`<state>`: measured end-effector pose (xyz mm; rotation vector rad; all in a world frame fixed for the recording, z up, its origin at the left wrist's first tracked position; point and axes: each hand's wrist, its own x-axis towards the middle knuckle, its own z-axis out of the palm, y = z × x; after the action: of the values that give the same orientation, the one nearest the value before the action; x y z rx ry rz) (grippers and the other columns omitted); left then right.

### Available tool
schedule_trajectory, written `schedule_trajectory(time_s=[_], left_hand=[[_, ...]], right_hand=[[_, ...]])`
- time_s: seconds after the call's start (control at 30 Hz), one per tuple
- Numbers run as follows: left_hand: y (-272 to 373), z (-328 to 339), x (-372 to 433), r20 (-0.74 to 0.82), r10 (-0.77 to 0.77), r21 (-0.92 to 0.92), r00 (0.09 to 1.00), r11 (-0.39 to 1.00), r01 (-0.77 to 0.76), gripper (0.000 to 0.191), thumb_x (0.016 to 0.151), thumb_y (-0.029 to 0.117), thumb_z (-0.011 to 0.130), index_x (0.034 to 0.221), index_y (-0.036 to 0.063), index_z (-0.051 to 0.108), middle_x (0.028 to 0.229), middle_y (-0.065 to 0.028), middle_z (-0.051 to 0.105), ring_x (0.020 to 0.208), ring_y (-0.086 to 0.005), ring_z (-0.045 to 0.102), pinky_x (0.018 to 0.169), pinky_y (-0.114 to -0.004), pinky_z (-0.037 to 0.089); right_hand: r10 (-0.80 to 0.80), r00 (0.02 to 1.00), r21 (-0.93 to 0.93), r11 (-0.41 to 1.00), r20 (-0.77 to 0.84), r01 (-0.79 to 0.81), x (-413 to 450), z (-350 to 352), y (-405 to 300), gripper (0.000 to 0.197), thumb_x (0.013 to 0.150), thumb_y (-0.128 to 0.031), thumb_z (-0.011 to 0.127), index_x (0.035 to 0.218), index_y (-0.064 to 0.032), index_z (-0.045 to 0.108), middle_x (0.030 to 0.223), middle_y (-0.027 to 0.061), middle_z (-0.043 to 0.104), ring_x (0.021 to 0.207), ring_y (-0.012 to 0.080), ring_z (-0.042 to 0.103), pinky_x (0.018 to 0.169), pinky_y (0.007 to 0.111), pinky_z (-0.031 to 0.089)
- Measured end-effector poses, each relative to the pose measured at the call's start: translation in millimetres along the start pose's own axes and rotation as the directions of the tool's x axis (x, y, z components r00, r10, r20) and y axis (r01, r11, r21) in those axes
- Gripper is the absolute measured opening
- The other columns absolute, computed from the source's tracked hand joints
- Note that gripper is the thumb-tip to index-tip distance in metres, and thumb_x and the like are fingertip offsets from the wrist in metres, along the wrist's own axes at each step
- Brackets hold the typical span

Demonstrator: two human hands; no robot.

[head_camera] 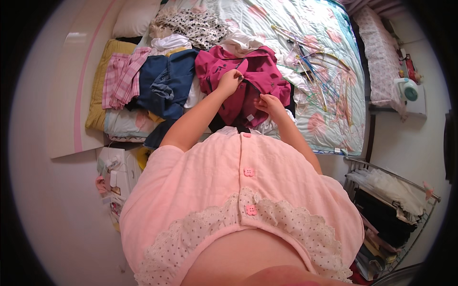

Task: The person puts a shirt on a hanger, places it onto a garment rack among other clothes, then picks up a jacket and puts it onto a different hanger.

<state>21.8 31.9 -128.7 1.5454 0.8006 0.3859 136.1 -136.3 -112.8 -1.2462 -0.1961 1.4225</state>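
A magenta jacket (261, 68) with dark zip edging lies rumpled on the bed before me, a small white label showing inside it. My left hand (230, 83) pinches the jacket's dark edge near its middle. Lower and to the right, my right hand (270, 105) has thumb and forefinger on the same edging, its other fingers loosely curled. Left of the jacket lie a dark blue denim garment (168, 82) and a pink plaid garment (121, 78). A white garment with black spots (200, 28) lies behind.
Many tangled clothes hangers (318, 71) lie on the floral quilt (315, 137) to the right. A mustard-yellow cushion (94, 107) and a white pillow (137, 18) are at the left. A metal rack (400, 173) with folded cloth stands at the lower right.
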Motion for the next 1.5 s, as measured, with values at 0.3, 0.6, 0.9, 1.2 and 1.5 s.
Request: schedule_trajectory(time_s=[0.3, 0.6, 0.9, 1.2, 1.5], left_hand=[[1, -2, -3, 0.032, 0.033, 0.185, 0.999, 0.982, -0.039, 0.010, 0.079, 0.013, 0.059, 0.080, 0.0032, 0.056, 0.064, -0.0014, 0.056, 0.055, -0.0073, 0.050, 0.048, -0.022, 0.039], [29, 5, -25, 0.106, 0.224, 0.410, 0.969, 0.878, -0.248, 0.011, 0.074, 0.009, 0.059, 0.082, 0.0013, 0.058, 0.070, -0.0057, 0.058, 0.064, -0.0121, 0.054, 0.058, -0.026, 0.043], [16, -9, -37, 0.250, 0.179, 0.191, 0.952, 0.954, -0.230, 0.004, 0.077, 0.001, 0.055, 0.082, 0.0011, 0.056, 0.070, -0.0041, 0.056, 0.064, -0.0103, 0.051, 0.059, -0.024, 0.042], [4, -21, -49, 0.244, 0.080, 0.034, 0.966, 0.995, -0.091, 0.004, 0.079, 0.002, 0.055, 0.083, 0.0012, 0.055, 0.069, -0.0013, 0.056, 0.063, -0.0076, 0.049, 0.057, -0.023, 0.042], [18, -24, -39, 0.251, 0.191, 0.190, 0.949, 0.952, -0.242, 0.007, 0.077, 0.005, 0.057, 0.081, -0.0003, 0.056, 0.067, -0.0030, 0.056, 0.062, -0.0077, 0.050, 0.058, -0.022, 0.040]], right_hand=[[-0.831, 0.556, -0.887, 0.279, -0.032, 0.367, -1, 19, -5, 0.034, 0.059, -0.008, 0.056, 0.087, 0.0033, 0.041, 0.078, 0.0159, 0.042, 0.077, 0.0314, 0.042, 0.070, 0.038, 0.036], [-0.635, 0.680, -0.925, -0.171, 0.366, 0.339, 17, 45, -40, 0.024, 0.064, -0.013, 0.058, 0.088, -0.0074, 0.058, 0.092, 0.0080, 0.054, 0.091, 0.0251, 0.049, 0.078, 0.039, 0.037], [0.004, 0.863, -0.779, 0.433, 0.505, 0.454, 73, 14, -23, 0.029, 0.074, 0.002, 0.052, 0.102, -0.0067, 0.053, 0.074, 0.0061, 0.055, 0.061, 0.0139, 0.053, 0.052, 0.026, 0.044], [0.259, 0.845, -0.746, 0.629, 0.468, 0.220, 88, 22, -16, 0.019, 0.083, -0.013, 0.052, 0.101, -0.0102, 0.051, 0.073, -0.0035, 0.051, 0.060, 0.0049, 0.045, 0.049, 0.019, 0.038], [-0.130, 0.888, -0.329, 0.897, 0.440, 0.295, 98, 19, -5, 0.013, 0.082, -0.007, 0.054, 0.082, -0.0082, 0.041, 0.065, -0.0050, 0.045, 0.053, 0.0032, 0.041, 0.044, 0.016, 0.029]])
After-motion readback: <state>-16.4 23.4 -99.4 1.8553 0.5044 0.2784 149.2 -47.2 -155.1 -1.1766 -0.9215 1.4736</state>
